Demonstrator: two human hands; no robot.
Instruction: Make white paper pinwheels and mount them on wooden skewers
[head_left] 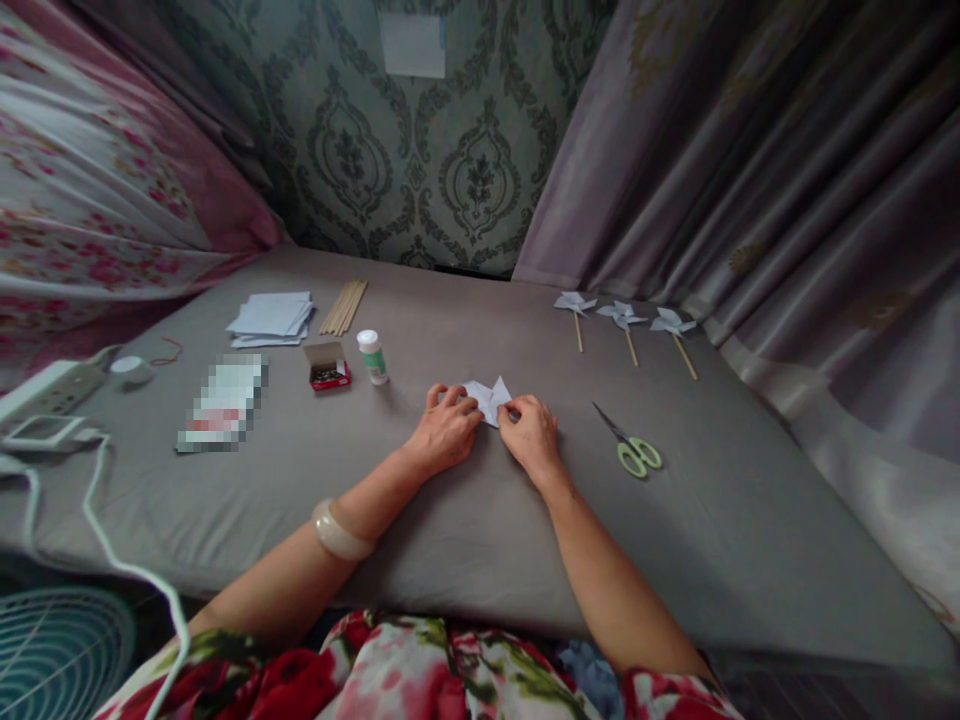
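A white paper pinwheel [489, 397] without a stick lies on the grey cloth between my two hands, one point standing up. My left hand [448, 428] rests on its left side with bent fingers pressing the paper. My right hand [529, 432] pinches the right edge of the paper between thumb and fingers. Part of the pinwheel is hidden under my fingers. To the right lie scissors [632, 450] with green handles, their blades apart. A white and green bottle [372, 358] stands upright beyond my left hand, beside an opened small red box [329, 372] of dark small items.
Finished pinwheels on sticks [624, 318] lie at the back right. A paper stack [271, 317] and several wooden sticks [344, 307] lie at the back left. A blurred-out phone-like object [223, 400], a power strip [46, 395] with white cables, and a fan [64, 650] are at left.
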